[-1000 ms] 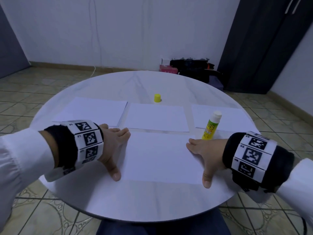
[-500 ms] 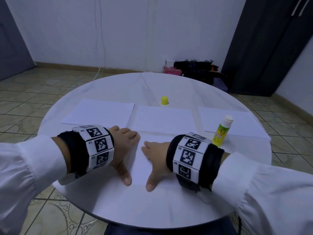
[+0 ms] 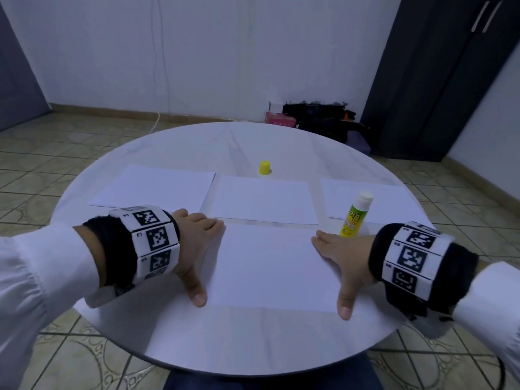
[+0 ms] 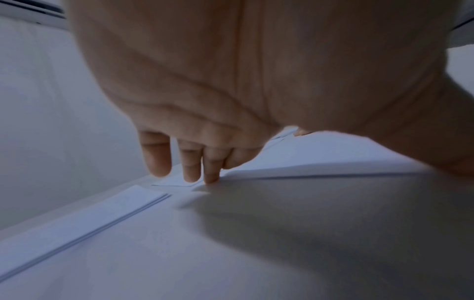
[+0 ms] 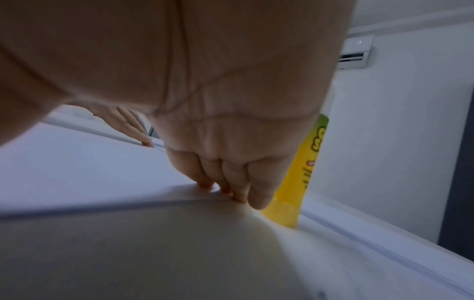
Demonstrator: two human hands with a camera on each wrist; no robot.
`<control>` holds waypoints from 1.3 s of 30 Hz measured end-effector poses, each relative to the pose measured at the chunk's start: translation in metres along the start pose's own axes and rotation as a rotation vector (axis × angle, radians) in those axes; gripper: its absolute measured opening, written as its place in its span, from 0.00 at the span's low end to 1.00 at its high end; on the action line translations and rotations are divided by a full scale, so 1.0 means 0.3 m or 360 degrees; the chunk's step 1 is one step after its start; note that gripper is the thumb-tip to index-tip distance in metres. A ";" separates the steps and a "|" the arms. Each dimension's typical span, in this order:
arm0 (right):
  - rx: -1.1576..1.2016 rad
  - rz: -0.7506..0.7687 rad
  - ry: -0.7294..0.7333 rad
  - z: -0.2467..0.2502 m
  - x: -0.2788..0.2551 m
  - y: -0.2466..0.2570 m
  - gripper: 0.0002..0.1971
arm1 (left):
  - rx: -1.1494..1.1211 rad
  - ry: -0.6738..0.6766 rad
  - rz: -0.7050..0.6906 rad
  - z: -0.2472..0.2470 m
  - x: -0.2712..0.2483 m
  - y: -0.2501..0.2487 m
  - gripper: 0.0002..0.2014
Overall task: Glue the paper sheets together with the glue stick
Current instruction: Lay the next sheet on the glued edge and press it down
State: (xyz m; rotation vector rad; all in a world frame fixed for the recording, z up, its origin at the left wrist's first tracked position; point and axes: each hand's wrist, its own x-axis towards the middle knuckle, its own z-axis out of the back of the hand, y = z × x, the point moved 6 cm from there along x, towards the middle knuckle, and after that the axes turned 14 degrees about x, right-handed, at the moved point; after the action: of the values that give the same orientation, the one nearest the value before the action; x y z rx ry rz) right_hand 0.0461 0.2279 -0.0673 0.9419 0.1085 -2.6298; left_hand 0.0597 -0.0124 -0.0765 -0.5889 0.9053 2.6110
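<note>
Near sheet (image 3: 270, 266) flat on round table (image 3: 197, 342), at 6 o'clock of the middle sheet (image 3: 263, 199). Left hand (image 3: 194, 243) planted on its 9 o'clock edge, fingers straight and pressed close together, fingertips (image 4: 211, 178) down at the far corner, thumb splayed toward the near edge. Right hand (image 3: 342, 257) mirrored on the 3 o'clock edge, fingers likewise together and flat, gripping nothing. Glue stick (image 3: 356, 213) upright and uncapped, just beside the right knuckles at their 12 o'clock; contact not determinable. Yellow cap (image 3: 264, 168) standing apart at 12 o'clock of the middle sheet. Further sheets at 10 o'clock (image 3: 153, 187) and 2 o'clock (image 3: 394, 198). Risks, as judged: glue stick toppled by any outward sweep or lift of the right hand, exposed tip then smearing table or paper; near sheet skewed or creased by uneven pressing, sliding being likely on the smooth top; glue drying while uncapped. Whether a glued layer lies beneath: not determinable.
</note>
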 end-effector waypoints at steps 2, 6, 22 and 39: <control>-0.0015 -0.0007 -0.0010 -0.003 -0.002 -0.007 0.69 | -0.0015 0.0011 0.0006 -0.003 0.002 0.003 0.71; -0.0036 -0.0015 -0.0030 0.004 0.005 0.003 0.70 | -0.0068 0.0028 0.0044 0.004 0.004 0.004 0.74; 0.0093 0.0020 -0.0105 0.004 -0.020 0.005 0.63 | -0.1409 -0.0206 0.0339 0.065 -0.095 0.035 0.58; 0.1115 0.0048 -0.0567 0.055 -0.076 0.018 0.21 | -0.2283 -0.0630 0.0447 -0.050 -0.208 0.084 0.20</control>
State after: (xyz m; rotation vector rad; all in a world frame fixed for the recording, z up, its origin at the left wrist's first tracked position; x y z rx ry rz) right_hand 0.0545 0.2264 -0.0400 0.6185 -0.9522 -2.7871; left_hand 0.1074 -0.0505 -0.0446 -0.1577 -1.2105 3.0657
